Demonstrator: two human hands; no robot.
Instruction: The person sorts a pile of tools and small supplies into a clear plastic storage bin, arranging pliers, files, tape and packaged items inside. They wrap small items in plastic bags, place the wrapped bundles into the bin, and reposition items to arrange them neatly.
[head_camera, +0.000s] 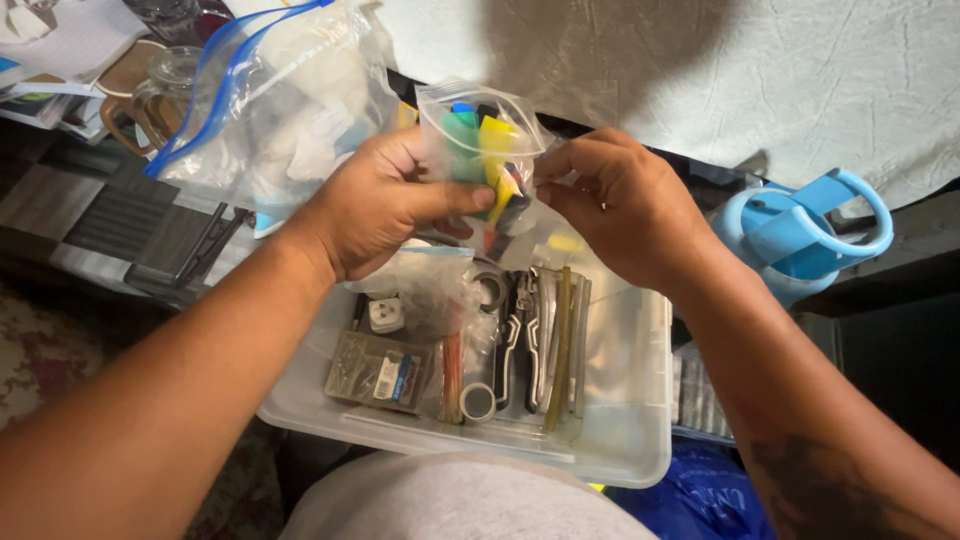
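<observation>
At frame centre, the left hand (385, 205) and right hand (625, 205) each pinch shut on a small clear zip bag of coloured plastic pieces (485, 150), above a clear plastic bin (630, 440).

A small clear plastic bag (480, 140) is held up between both hands, above an open clear plastic bin (620, 440). It holds green, yellow, blue, red and black pieces, bunched together. Its top edge looks crumpled and stands upright.

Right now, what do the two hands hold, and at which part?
Both hold one small clear bag of coloured pieces. The left hand grips its left side, the right hand pinches its right edge, above the plastic bin.
</observation>
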